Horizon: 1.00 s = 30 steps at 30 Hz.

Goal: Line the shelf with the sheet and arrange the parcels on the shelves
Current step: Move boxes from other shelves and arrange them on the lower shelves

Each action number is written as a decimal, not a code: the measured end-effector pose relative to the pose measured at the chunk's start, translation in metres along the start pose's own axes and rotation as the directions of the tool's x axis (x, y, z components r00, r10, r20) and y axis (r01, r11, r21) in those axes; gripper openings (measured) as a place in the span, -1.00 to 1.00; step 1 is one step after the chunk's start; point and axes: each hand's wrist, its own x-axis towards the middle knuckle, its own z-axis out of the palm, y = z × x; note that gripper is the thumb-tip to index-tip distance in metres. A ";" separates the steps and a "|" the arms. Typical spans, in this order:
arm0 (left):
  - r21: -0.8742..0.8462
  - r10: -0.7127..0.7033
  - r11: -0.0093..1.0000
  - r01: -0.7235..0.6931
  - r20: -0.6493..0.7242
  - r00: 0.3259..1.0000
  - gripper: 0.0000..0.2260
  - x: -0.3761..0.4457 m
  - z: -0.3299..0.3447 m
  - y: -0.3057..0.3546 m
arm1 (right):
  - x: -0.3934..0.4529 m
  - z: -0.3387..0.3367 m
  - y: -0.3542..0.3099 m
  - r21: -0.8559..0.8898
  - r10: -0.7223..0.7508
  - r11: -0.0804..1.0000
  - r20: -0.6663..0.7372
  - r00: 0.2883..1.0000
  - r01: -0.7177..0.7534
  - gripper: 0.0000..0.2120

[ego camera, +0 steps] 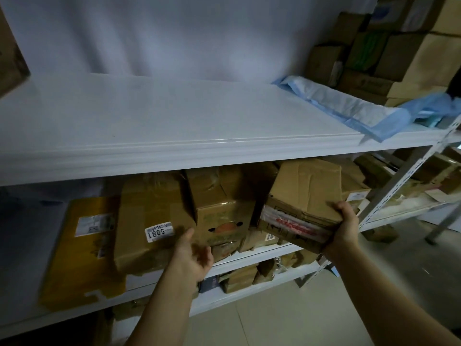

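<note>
The right hand (345,226) grips the near corner of a creased cardboard parcel (303,203), fingers curled over its top and thumb side beneath, holding it tilted in front of the middle shelf (262,253). The left hand (193,253) is raised palm-up with fingers loosely spread, holding nothing, just before a labelled brown parcel (152,221) whose sticker reads 5081. Beside it stand a box with a printed duck face (222,216) and, at far left, a yellow mailer (82,248), blurred. The white upper shelf (162,126) lies bare over most of its width; the blue sheet (349,108) rests bunched at its right end, its far edge cut off. Stacked cartons (389,53) behind are dim.
</note>
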 end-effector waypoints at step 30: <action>0.530 0.690 0.235 -0.815 0.500 0.524 -0.74 0.052 0.179 -0.048 | 0.178 0.041 -0.038 -0.275 -0.009 0.958 0.232 0.973 0.074 -0.74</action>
